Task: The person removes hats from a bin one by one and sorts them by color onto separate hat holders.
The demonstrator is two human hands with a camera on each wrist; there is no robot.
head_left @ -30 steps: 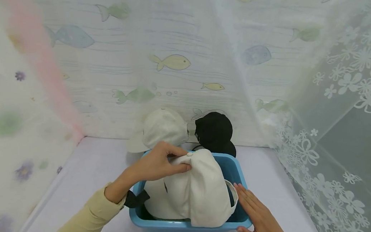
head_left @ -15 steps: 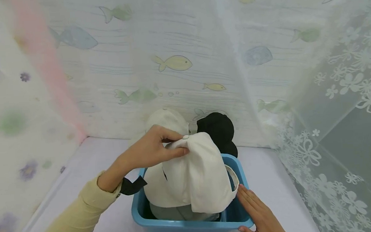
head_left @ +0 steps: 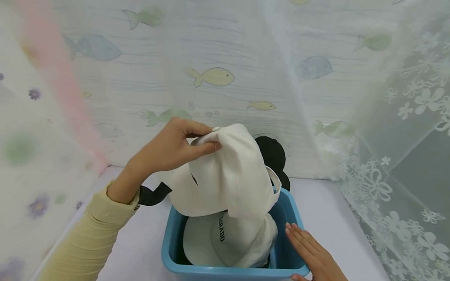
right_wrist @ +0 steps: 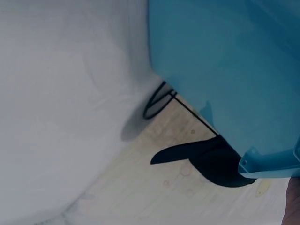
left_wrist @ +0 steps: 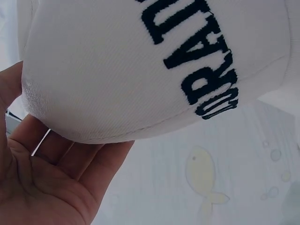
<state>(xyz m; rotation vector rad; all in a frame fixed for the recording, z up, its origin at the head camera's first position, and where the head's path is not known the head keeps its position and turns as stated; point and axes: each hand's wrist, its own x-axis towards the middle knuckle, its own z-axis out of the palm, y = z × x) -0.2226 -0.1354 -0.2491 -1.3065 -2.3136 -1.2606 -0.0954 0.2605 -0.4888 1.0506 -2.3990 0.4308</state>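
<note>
My left hand [head_left: 167, 149] pinches a white baseball cap [head_left: 240, 170] by its crown beside the top button, with the brim to the left and the strap loop to the right. The left wrist view shows dark embroidered letters [left_wrist: 201, 61] on that cap's front. Below it, in a blue plastic basin [head_left: 218, 275], sits a second pale cap [head_left: 240, 239] with dark lettering. My right hand [head_left: 317, 256] rests against the basin's right rim with straight fingers. In the right wrist view only a sliver of that hand shows beside the basin wall [right_wrist: 225, 70].
A black cap [head_left: 271, 154] stands behind the basin, partly hidden by the lifted cap. White cloth [head_left: 131, 256] covers the surface below. Curtains printed with fish [head_left: 214, 77] hang at the back, and a sheer flowered curtain [head_left: 419, 179] hangs at the right.
My left hand has raised the white cap up out of the basin, uncovering the second cap inside. The lifted cap now hides the white cap behind. My right hand stays at the rim.
</note>
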